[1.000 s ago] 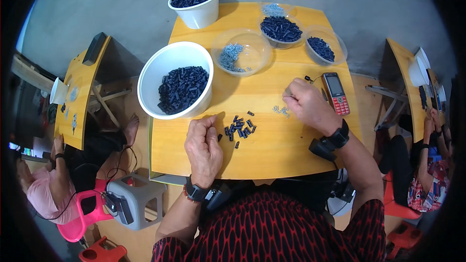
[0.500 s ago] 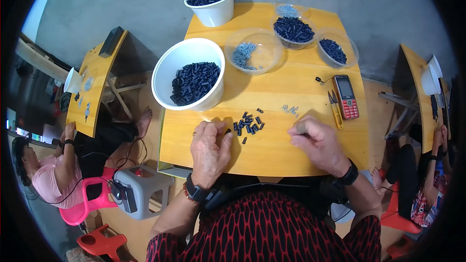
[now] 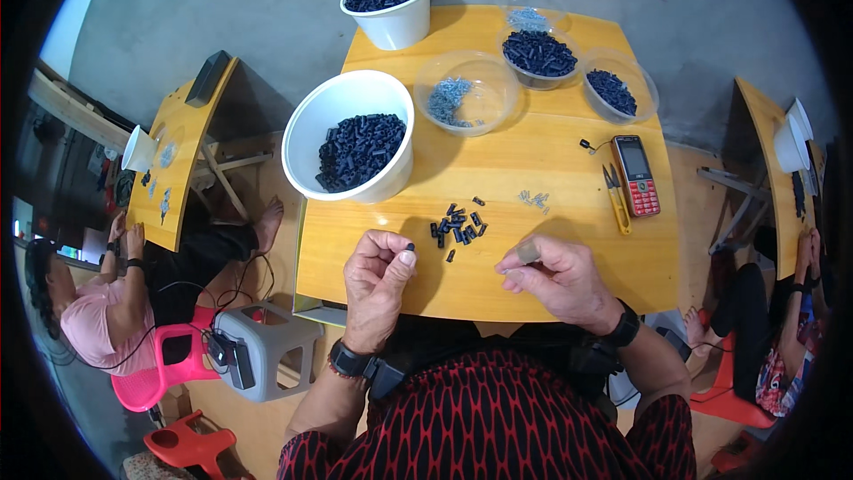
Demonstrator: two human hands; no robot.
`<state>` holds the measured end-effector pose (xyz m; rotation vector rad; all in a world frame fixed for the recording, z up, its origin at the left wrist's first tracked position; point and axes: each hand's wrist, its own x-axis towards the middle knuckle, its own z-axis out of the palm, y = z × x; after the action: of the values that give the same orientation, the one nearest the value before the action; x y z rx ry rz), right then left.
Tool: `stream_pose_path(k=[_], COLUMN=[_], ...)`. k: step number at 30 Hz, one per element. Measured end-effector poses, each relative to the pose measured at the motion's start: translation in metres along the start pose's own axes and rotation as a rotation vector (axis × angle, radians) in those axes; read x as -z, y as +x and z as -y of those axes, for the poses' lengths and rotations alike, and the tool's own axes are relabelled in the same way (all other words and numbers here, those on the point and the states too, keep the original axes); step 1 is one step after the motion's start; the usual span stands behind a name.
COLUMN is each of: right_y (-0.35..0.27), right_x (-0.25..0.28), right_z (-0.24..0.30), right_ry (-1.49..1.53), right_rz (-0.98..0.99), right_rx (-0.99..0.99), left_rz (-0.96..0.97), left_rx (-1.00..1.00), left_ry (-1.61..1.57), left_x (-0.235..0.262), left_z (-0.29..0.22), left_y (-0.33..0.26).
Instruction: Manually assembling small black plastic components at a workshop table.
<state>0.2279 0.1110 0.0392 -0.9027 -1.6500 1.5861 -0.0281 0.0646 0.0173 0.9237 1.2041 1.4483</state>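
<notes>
My left hand (image 3: 377,289) pinches a small black plastic piece (image 3: 410,247) between thumb and forefinger, just above the table's near part. Across from it, my right hand (image 3: 565,283) has thumb and forefinger brought together; anything between them is too small to make out. A greyish-brown wrap (image 3: 527,253) covers part of the right forefinger. Between and beyond the hands lies a loose pile of black plastic pieces (image 3: 459,228). A few small silvery metal parts (image 3: 534,201) are scattered to the right of that pile.
Beyond my left hand stands a large white tub (image 3: 302,153) of black pieces, with another white tub (image 3: 391,31) behind. Clear bowls (image 3: 494,98) of metal parts and black pieces stand farther back. Yellow-handled snips (image 3: 617,204) and a red phone (image 3: 638,178) lie right. People sit at side tables.
My right hand has moved left and slightly nearer to me, closer to my left hand. The left hand has turned a little, so its black piece shows more plainly at the fingertips.
</notes>
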Motion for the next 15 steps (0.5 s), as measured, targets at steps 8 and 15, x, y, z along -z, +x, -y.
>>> stream_pose_path(k=[8, 15], right_y=[0.012, 0.021], right_x=[-0.018, -0.029], right_z=[0.005, 0.011], right_ry=[0.006, 0.051], right_rz=[-0.008, -0.059], right_rx=[0.101, 0.132], left_rz=[0.111, 0.117], left_rx=[0.240, 0.319], left_ry=[-0.384, -0.632], left_x=[-0.023, -0.028], left_z=[-0.010, -0.002], left_y=[-0.014, -0.013])
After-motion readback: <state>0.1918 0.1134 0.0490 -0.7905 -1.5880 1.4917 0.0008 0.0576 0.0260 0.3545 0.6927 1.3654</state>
